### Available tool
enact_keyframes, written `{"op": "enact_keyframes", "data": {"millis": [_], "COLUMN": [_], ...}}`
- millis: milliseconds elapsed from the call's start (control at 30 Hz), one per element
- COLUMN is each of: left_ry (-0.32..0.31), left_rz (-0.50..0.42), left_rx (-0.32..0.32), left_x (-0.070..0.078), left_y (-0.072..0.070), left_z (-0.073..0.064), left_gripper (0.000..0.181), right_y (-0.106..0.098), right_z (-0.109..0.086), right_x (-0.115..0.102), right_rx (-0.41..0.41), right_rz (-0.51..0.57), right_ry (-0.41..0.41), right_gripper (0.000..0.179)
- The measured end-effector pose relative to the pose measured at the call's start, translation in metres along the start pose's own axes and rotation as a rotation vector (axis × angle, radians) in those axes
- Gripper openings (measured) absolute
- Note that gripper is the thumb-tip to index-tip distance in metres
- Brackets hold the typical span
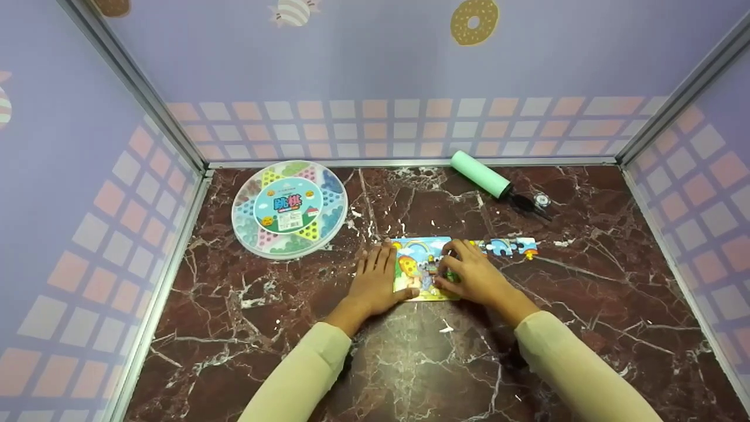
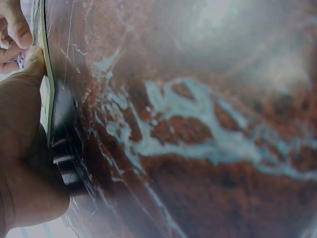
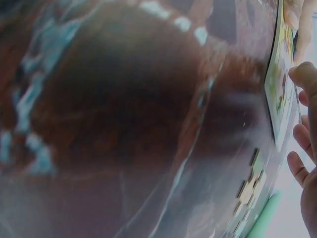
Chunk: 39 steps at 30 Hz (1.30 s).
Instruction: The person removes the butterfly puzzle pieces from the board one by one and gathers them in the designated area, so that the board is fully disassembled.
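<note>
A colourful jigsaw puzzle board (image 1: 408, 251) lies flat on the dark marbled table, partly covered by both hands. My left hand (image 1: 372, 284) rests along its left edge, fingers straight, with the thumb over the lower edge. Above the board's right half, my right hand (image 1: 474, 272) has its fingers bent and pinches a small puzzle piece, mostly hidden by the fingertips. In the right wrist view, the thumb (image 3: 304, 77) is close over the board's printed face. Loose puzzle pieces (image 1: 510, 247) lie in a row just right of the board.
A round Chinese checkers box (image 1: 290, 246) with a clear lid lies at the back left. Toward the back right is a mint-green cylinder (image 1: 480, 174) with a black end, beside a small round clear item (image 1: 542, 200). Patterned walls (image 1: 375, 70) enclose the table's back and sides.
</note>
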State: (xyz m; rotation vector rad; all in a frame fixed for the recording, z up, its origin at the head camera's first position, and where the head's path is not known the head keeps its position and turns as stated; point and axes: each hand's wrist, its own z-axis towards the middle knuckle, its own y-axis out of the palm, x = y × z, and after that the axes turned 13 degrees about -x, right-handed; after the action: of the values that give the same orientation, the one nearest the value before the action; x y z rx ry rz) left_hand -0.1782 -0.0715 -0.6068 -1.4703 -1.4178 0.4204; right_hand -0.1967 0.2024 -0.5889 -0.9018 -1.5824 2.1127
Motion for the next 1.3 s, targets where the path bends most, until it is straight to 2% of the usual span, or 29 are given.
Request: {"op": "enact_keyframes", "data": {"millis": [433, 667, 933, 1300], "left_ry": [0.015, 0.02, 0.027, 0.037], "left_rz": [-0.027, -0.041, -0.056, -0.062], "left_rx": [0.01, 0.001, -0.014, 0.008], "left_x": [-0.002, -0.002, 0.0, 0.0], "left_y": [0.0, 0.0, -0.002, -0.001], "left_z": [-0.001, 0.001, -0.001, -0.002], "left_gripper": [0.121, 0.122, 0.121, 0.122], "right_y": [-0.008, -0.012, -0.014, -0.015], "right_z": [-0.019, -0.029, -0.044, -0.056], "right_x": [0.016, 0.024, 0.031, 0.038], "right_rx": [0.006, 0.035, 0.023, 0.023], "right_rz": [0.016, 0.028, 0.043, 0.036], "right_ry": [0.037, 0.042, 0.114, 0.144], "right_gripper": [0.024, 0.022, 0.021, 0.02]}}
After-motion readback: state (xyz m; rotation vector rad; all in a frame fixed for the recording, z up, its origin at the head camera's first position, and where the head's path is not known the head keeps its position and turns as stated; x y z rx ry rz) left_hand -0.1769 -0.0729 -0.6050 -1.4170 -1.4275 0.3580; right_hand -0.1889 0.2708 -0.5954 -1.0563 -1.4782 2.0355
